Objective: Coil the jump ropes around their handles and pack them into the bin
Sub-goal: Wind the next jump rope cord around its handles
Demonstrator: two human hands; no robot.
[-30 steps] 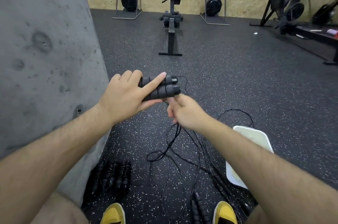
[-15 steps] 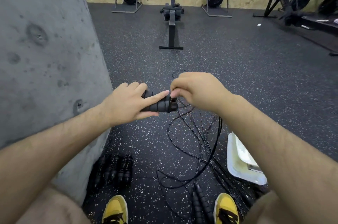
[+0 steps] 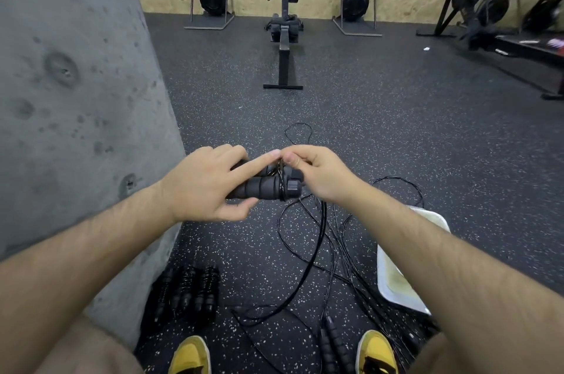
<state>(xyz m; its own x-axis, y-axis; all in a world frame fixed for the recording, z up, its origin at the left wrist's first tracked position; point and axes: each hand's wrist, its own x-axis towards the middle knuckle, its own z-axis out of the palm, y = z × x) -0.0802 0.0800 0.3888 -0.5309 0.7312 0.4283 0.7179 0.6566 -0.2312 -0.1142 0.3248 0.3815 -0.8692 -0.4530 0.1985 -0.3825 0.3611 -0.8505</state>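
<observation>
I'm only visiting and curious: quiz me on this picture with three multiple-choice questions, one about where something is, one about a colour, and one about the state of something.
1. Where is the white bin?
A) on the floor at the person's right
B) against the grey wall
C) on a rowing machine

2. What colour are the shoes?
A) white
B) yellow
C) red

3. How is the rope on the two handles in the left hand?
A) fully coiled
B) cut off
C) barely wound, the rest hanging to the floor

Answers:
1 A: the bin shows low on the right side, partly behind the right forearm.
2 B: both toes at the bottom edge are yellow.
3 C: the right hand pinches the rope at the handle ends, and a long loop hangs below them.
</observation>
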